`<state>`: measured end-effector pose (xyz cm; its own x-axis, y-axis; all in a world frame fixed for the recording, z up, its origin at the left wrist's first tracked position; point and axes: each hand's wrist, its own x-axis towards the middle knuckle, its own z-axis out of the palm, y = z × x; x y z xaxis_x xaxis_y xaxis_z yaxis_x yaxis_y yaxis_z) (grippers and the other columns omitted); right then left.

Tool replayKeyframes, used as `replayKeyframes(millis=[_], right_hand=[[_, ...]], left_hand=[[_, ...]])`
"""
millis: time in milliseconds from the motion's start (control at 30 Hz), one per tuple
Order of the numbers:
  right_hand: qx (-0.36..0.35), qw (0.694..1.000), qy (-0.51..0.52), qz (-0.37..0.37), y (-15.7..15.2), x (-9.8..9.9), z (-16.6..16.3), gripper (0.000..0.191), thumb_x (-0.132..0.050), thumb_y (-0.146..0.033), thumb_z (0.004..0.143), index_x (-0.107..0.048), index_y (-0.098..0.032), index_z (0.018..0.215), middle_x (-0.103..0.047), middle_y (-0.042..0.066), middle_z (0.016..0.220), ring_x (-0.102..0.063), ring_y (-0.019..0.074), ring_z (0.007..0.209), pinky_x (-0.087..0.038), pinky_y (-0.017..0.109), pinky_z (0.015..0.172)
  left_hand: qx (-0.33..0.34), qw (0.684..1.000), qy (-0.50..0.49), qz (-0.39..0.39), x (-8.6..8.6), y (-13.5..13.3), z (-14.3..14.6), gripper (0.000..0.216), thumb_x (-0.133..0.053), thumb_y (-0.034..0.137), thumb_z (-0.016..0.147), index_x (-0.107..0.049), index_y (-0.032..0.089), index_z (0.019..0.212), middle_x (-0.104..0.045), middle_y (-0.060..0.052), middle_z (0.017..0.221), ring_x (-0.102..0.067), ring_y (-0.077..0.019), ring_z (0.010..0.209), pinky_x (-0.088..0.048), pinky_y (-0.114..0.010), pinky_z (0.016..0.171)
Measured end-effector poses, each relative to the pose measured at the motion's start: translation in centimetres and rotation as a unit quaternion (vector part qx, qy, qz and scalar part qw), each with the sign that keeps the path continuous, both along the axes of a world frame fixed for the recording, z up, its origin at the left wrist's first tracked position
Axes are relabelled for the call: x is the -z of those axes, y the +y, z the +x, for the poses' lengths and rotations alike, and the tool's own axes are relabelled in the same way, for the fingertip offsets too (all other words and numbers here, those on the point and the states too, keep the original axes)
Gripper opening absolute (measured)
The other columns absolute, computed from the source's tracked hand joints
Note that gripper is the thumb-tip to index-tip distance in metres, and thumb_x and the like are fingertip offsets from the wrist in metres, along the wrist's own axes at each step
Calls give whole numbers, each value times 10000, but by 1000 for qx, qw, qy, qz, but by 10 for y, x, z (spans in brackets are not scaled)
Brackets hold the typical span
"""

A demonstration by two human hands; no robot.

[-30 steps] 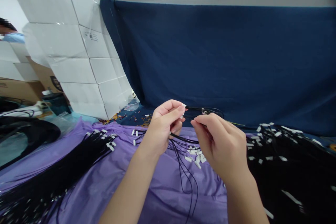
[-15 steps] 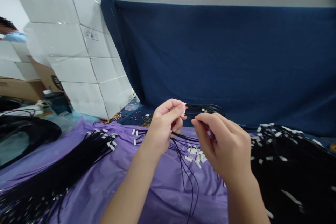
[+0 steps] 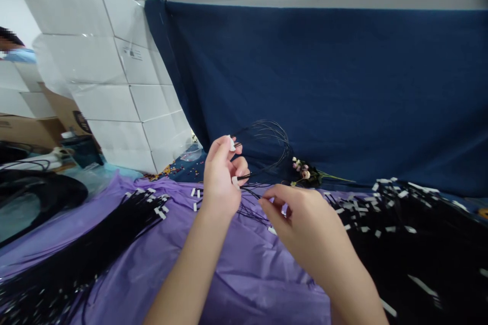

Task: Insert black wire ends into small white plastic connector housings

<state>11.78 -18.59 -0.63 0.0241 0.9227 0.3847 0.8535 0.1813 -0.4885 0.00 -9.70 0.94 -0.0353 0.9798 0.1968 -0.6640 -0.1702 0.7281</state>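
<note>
My left hand [image 3: 223,183] is closed on several thin black cords [image 3: 284,147], which bow out from it in a wide loop. A white tag [image 3: 231,143] is at its thumb and fingertips, and another white tag [image 3: 235,181] sits lower against the palm. My right hand [image 3: 308,218] is closed in a pinch just to the right, at black cords running out of the left hand's lower side. Its fingertips hide exactly which strands it grips. Below, more cords and a few white tags lie on the purple cloth [image 3: 244,284].
A long bundle of tagged black cords [image 3: 95,244] lies at left, a large dark pile [image 3: 419,259] at right. Artificial flowers [image 3: 305,172] lie behind my right hand. White boxes [image 3: 102,101] are stacked at back left, beside a blue curtain [image 3: 324,76]. A person [image 3: 17,51] is far left.
My left hand has shifted left and turned, with the cords now looping up. My right hand has moved left and down, baring the flowers behind it. Loose strands no longer hang down in front.
</note>
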Motion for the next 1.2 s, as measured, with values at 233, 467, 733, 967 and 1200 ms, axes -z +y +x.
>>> replayKeyframes(millis=[233, 467, 733, 967, 1200], right_hand=[[-17, 998, 57, -21, 11, 5, -3, 177, -575, -236, 882, -662, -274, 734, -634, -47, 672, -496, 130, 546, -260, 262, 521], [29, 998, 60, 22, 17, 7, -5, 141, -534, -328, 926, -624, -266, 837, -587, -56, 589, -437, 125, 475, -210, 269, 504], [106, 985, 18, 135, 11, 7, -11, 189, -577, -353, 920, -664, -260, 780, -693, -53, 723, -534, 131, 540, -264, 265, 540], [189, 950, 43, 244, 14, 5, 5, 213, -622, -369, 898, -724, -239, 765, -650, -15, 616, -528, 133, 498, -331, 277, 546], [252, 909, 136, 303, 12, -1, 33, 197, -684, -383, 856, -754, -201, 829, -655, 13, 586, -643, 178, 543, -462, 304, 574]], left_hand=[[-19, 1000, 9, 8, 0, 2, 0, 185, -646, 318, 802, -533, 182, 857, -550, 34, 801, -356, -6, 348, -203, -155, 312], [-20, 999, 27, 26, 2, 0, 2, 227, -691, 335, 784, -535, 201, 880, -568, 32, 795, -365, -16, 362, -196, -143, 304], [-25, 999, 23, 32, 2, -1, 3, 197, -669, 331, 817, -523, 215, 878, -521, 49, 750, -351, -15, 368, -196, -139, 312], [-8, 999, 24, 40, 4, -2, 5, 194, -659, 338, 828, -512, 224, 883, -509, 61, 733, -346, -17, 374, -190, -142, 329], [9, 999, 32, 40, 3, -4, 5, 195, -667, 336, 821, -516, 224, 875, -506, 61, 710, -346, -20, 373, -181, -147, 338]])
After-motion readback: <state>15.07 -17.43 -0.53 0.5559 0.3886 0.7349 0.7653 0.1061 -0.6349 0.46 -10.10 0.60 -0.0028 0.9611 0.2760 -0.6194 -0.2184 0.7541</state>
